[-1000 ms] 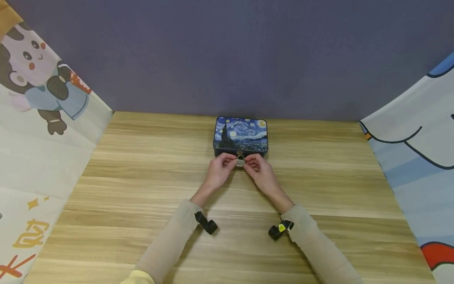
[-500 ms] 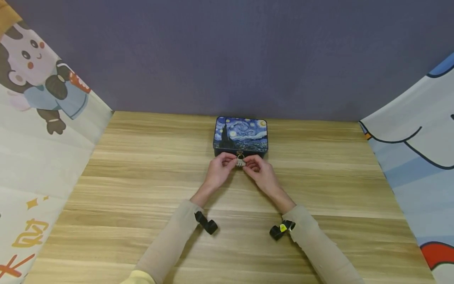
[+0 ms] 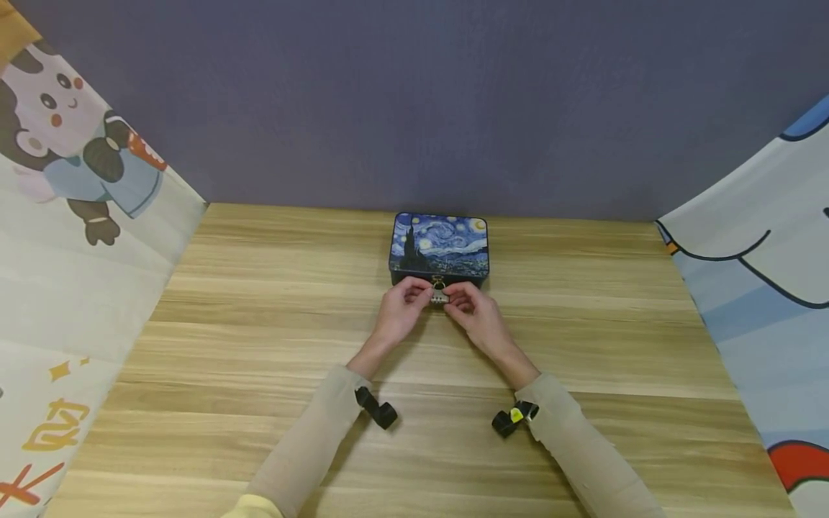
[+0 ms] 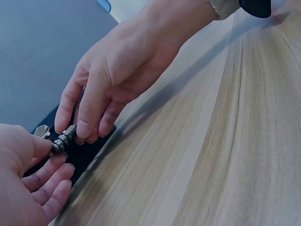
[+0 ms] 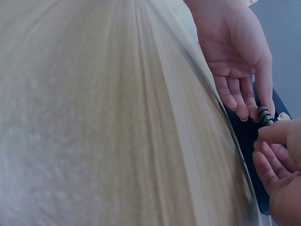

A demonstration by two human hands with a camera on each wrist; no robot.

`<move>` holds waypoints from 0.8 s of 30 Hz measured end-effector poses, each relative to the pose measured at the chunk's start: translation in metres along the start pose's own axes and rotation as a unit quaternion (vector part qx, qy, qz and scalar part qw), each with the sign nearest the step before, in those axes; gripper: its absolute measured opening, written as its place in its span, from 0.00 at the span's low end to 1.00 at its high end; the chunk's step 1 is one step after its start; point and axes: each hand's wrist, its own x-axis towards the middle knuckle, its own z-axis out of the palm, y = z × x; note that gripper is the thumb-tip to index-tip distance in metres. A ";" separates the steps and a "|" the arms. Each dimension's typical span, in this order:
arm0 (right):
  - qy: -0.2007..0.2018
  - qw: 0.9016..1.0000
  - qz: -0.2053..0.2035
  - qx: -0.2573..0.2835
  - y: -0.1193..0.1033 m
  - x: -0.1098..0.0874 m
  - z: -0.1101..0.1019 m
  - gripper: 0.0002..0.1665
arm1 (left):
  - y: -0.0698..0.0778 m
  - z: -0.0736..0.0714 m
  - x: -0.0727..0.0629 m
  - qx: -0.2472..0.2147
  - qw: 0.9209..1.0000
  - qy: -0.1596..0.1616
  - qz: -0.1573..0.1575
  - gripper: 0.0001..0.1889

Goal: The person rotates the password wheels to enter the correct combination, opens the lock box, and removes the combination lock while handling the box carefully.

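A small combination padlock (image 3: 440, 296) with a row of dials hangs by its shackle at the front clasp (image 3: 437, 278) of a tin box (image 3: 440, 244). The box lid is down and bears a blue starry-night painting. My left hand (image 3: 399, 311) pinches the padlock's left end between thumb and fingers. At its other end, my right hand (image 3: 481, 316) pinches it the same way. In the left wrist view, the ridged dials (image 4: 64, 139) show between both sets of fingertips, against the dark box front. Fingers partly cover the padlock in both wrist views.
The box stands near the back edge of a wood-grain table (image 3: 298, 288), close to a dark grey-blue wall (image 3: 414, 108). Printed cartoon panels (image 3: 78, 288) flank the table on both sides. Black wrist cameras (image 3: 377, 409) sit at the sleeve cuffs.
The padlock's body has tilted slightly between the fingertips and now sits more level, its dial row facing up more. Both hands and the box stay almost in place.
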 end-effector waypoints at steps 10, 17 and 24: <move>0.004 1.000 -0.011 -0.003 -0.043 -0.008 -0.003 0.15 | 0.000 -0.001 -0.001 -0.010 1.000 -0.001 -0.005 0.08; 0.014 1.000 -0.019 -0.008 -0.046 -0.006 -0.002 0.15 | 0.002 -0.001 -0.001 -0.019 1.000 0.005 -0.007 0.09; 0.019 1.000 -0.014 -0.008 -0.046 -0.005 -0.001 0.15 | 0.000 0.000 0.000 -0.017 1.000 0.014 0.009 0.09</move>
